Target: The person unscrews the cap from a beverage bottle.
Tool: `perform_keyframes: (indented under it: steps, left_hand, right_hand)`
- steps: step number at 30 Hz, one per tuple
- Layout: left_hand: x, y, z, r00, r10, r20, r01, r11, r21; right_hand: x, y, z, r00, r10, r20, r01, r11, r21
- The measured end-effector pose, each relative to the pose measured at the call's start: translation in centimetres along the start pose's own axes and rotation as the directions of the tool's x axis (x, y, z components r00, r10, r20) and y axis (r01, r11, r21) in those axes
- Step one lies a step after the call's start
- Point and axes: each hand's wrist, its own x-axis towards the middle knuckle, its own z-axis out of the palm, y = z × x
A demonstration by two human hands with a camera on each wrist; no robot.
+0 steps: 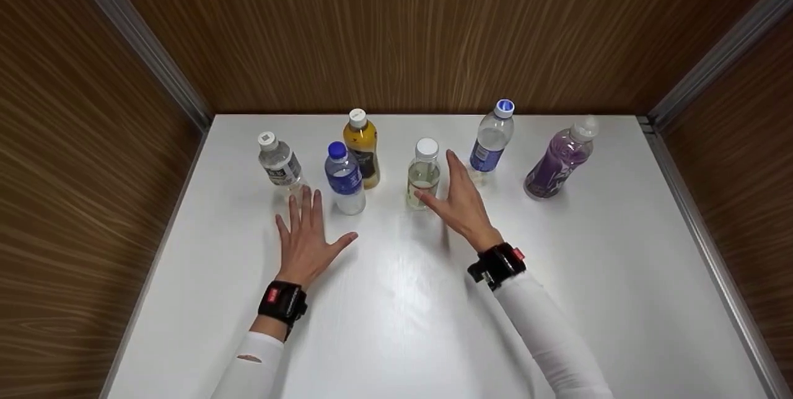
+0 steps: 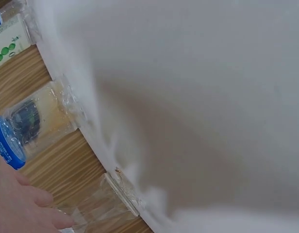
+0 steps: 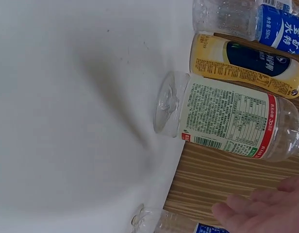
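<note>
My right hand (image 1: 463, 206) is spread beside a clear bottle with a white cap (image 1: 425, 170), thumb and fingers apart. In the head view the thumb overlaps the bottle's front, while the right wrist view shows a gap between the fingers (image 3: 246, 208) and the bottle's pale, red-edged label (image 3: 227, 116). My left hand (image 1: 305, 247) is splayed low over the table, holding nothing. Its fingertips are near the base of a clear bottle with a white cap and dark label (image 1: 282, 163). A blue-capped, blue-labelled bottle (image 1: 345, 179) stands just beyond, to the right of those fingertips.
A yellow-amber bottle (image 1: 362, 148) stands behind the blue-capped one. To the right are a blue-labelled bottle (image 1: 492, 139) and a purple bottle (image 1: 557, 163) with a whitish cap. The white table (image 1: 396, 324) has wood-grain panels (image 1: 409, 33) at its back and sides.
</note>
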Motion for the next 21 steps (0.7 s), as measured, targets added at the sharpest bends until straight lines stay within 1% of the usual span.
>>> perform_keyframes:
  steps: [4, 9, 12, 17, 21]
  left_hand:
    - [-0.1, 0.1, 0.0, 1.0, -0.001, -0.005, 0.001, 1.0, -0.001]
    - [-0.3, 0.1, 0.0, 1.0, -0.001, -0.013, 0.001, 1.0, -0.013]
    - [-0.3, 0.0, 0.1, 1.0, -0.002, -0.018, 0.002, 1.0, -0.016]
    - [-0.6, -0.3, 0.3, 1.0, -0.005, -0.03, 0.005, 1.0, -0.013]
    - [-0.8, -0.3, 0.3, 0.999, -0.001, -0.052, -0.002, 0.998, -0.055]
  right_hand:
    - [0.9, -0.4, 0.5, 1.0, -0.007, -0.006, 0.007, 0.999, 0.044]
    - [1.7, -0.9, 0.9, 1.0, -0.018, -0.01, 0.019, 0.997, 0.07]
    - [2.0, -1.0, 1.0, 0.999, -0.035, -0.023, 0.037, 0.997, 0.071]
    - [2.3, -1.1, 1.2, 0.999, -0.043, -0.029, 0.045, 0.996, 0.073]
    - [2.2, -1.2, 1.1, 0.997, -0.06, -0.048, 0.063, 0.996, 0.07]
